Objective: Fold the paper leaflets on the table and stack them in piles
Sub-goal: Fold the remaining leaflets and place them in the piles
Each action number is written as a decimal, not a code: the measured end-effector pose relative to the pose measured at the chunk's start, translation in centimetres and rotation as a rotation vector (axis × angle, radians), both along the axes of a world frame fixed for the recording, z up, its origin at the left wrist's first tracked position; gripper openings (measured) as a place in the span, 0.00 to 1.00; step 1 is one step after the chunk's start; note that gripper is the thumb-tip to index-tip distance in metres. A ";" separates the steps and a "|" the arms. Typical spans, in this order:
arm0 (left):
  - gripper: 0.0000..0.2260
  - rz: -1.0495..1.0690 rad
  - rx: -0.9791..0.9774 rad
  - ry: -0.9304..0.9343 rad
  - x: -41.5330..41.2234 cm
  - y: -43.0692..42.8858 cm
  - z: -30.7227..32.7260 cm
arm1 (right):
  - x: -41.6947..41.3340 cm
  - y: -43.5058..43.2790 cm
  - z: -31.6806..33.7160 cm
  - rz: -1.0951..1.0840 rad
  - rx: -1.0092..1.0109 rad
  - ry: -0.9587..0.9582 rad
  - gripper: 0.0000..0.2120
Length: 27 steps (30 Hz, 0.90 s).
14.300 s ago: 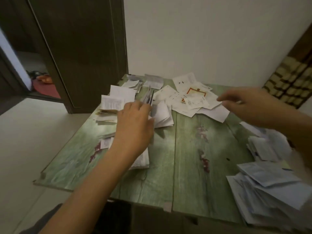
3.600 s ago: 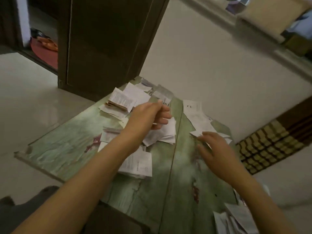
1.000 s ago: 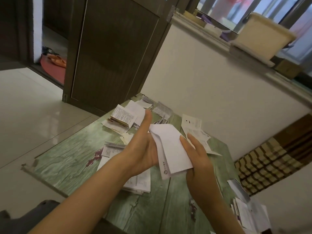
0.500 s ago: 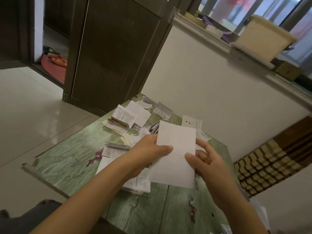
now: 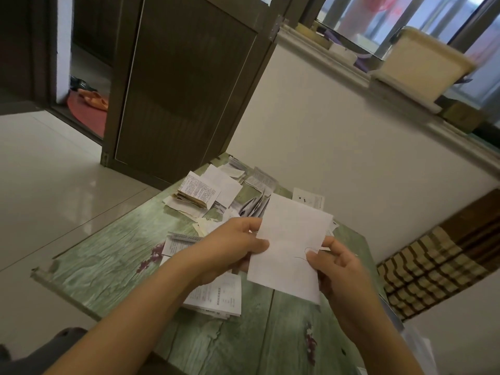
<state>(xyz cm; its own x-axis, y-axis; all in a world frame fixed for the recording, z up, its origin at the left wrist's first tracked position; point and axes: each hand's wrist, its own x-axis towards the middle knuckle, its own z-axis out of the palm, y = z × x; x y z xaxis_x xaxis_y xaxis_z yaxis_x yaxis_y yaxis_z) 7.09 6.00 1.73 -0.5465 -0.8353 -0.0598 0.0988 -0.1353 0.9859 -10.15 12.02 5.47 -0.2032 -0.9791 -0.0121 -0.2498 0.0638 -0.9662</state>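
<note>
Tiles (image 5: 54, 190) on my far left, dark door (image 5: 184, 85) standing beyond them. Next comes the green table (image 5: 108, 269), and its left half is busy: a printed stack (image 5: 198, 192) at the far side with loose sheets under it, a small bundle (image 5: 182, 237) with a ribbed edge nearer to me, and a flat pile (image 5: 219, 296) poking out from under my left wrist.

Now my left hand (image 5: 230, 251): it pinches the leaflet (image 5: 290, 247) at the middle of its left edge, thumb (image 5: 261, 243) on the face toward me, the other fingers curled behind the sheet where I can't see their tips. The leaflet itself is up off the table, between my two hands, unfolded, blank white side to me, its top leaning a little right. Behind its upper left corner a fan of folded slips (image 5: 254, 207) lies on the table, and past its top edge another printed sheet (image 5: 308, 198) peeks out.

My right hand (image 5: 338, 269) grips the right edge, lower down than the left one does: thumb on the front beside a faint curved line, forefinger (image 5: 328, 242) hooked at the edge, the rest tucked behind.

Farther right, a cream tub (image 5: 422, 60) on the sill up top, a checked mat (image 5: 433, 255) by the wall, and pale papers (image 5: 418, 345) blurred at my right elbow.
</note>
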 end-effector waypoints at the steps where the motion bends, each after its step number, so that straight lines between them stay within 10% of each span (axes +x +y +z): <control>1: 0.10 -0.001 -0.009 -0.003 0.2 -0.1 0.0 | 0.0 0.0 0.0 0.000 -0.013 0.009 0.09; 10: 0.11 0.026 0.035 0.042 0.7 -0.1 0.6 | 0.7 0.2 0.2 -0.021 -0.106 0.141 0.12; 27: 0.09 -0.050 0.079 0.060 1.1 -0.7 0.1 | 0.9 0.3 0.2 0.032 -0.003 -0.163 0.11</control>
